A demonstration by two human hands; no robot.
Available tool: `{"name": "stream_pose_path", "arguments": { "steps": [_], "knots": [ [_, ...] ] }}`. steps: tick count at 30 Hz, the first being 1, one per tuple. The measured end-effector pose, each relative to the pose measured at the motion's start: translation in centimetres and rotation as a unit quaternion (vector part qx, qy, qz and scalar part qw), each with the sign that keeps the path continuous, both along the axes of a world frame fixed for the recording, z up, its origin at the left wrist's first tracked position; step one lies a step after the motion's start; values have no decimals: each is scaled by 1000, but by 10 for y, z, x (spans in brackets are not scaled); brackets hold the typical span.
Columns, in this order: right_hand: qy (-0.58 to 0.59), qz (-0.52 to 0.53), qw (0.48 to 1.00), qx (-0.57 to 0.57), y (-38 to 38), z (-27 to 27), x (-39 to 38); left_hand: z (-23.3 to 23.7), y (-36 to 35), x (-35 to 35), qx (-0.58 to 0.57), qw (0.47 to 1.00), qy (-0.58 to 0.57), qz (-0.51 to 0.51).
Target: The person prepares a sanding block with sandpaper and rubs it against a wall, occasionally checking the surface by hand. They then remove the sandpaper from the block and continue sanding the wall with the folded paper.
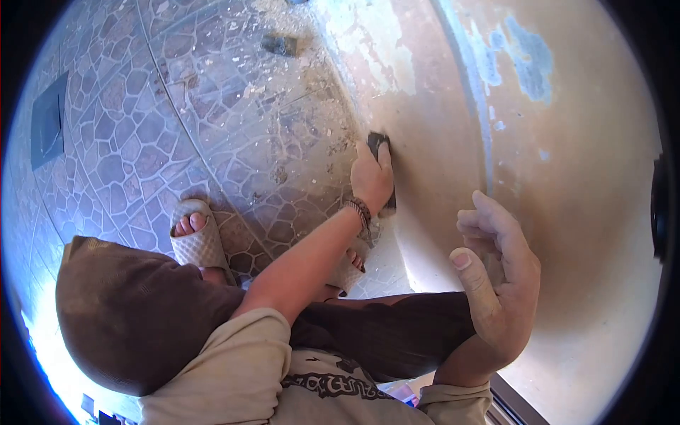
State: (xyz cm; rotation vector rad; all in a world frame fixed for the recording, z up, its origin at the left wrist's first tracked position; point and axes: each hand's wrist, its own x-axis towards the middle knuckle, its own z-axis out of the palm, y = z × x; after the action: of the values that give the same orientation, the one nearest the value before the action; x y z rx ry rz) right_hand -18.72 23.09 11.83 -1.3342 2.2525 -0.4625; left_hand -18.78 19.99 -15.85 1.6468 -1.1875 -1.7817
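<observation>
Left hand (372,180), a beaded bracelet (360,211) at my wrist, grips a dark rectangular block (379,140) and presses it flat against the peeling beige wall (567,212), just above the stone-patterned tiled floor (142,127). Right hand (499,283) is loosely curled at the wall, well apart from the block.

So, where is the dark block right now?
Head view, near the centre: the left hand presses the dark block against the wall, low down, close to the tiled floor.
</observation>
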Motion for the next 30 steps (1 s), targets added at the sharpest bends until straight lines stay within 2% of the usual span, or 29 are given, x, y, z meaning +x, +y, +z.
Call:
{"name": "stream_pose_path", "arguments": {
  "steps": [1, 3, 5, 6, 9, 11, 14, 16, 18, 21, 22, 23, 25, 28, 29, 30],
  "knots": [
    [2, 2, 1000, 13, 2, 0, 0, -15, -12, -4, -94, 993, -2, 67],
    [13, 0, 1000, 27, 8, 0, -3, -4, -93, 4, -86, 991, -14, 102],
    [2, -18, 999, 26, 13, 0, -3, -24, -166, 10, -141, 985, -63, 81],
    [-3, -25, 999, 28, 16, 1, -3, -30, -176, 12, -158, 982, -79, 70],
    [10, -2, 999, 45, 13, 1, -6, -10, -102, 7, -75, 996, -29, 41],
    [9, 17, 999, 31, 4, 0, -5, 2, -19, -11, -149, 980, 29, 132],
    [8, 50, 999, 22, -8, -9, -4, 20, -29, -1, -38, 997, 21, 65],
    [5, 61, 998, 32, -10, -12, -3, -2, -80, 4, -117, 990, -6, 81],
    [6, 59, 997, 52, -6, -14, -6, -21, -152, 20, -93, 995, -12, 35],
    [13, 34, 997, 64, 1, -12, -8, -12, -153, 21, -128, 991, -13, 40],
    [15, 35, 997, 61, -2, -11, -8, -3, -115, 9, -120, 990, -9, 73],
    [16, 36, 997, 61, -4, -11, -8, 10, -78, 1, -175, 977, 30, 121],
    [20, 47, 997, 64, -12, -13, -8, 27, -27, -8, -77, 988, 82, 106],
    [10, 71, 995, 72, -20, -21, -7, 26, -66, 4, -101, 987, 65, 103],
    [3, 69, 995, 74, -20, -23, -7, 17, -95, 8, -91, 993, -6, 70],
    [-1, 67, 995, 73, -19, -26, -7, -1, -125, 11, -99, 991, 4, 92]
  ]
}}
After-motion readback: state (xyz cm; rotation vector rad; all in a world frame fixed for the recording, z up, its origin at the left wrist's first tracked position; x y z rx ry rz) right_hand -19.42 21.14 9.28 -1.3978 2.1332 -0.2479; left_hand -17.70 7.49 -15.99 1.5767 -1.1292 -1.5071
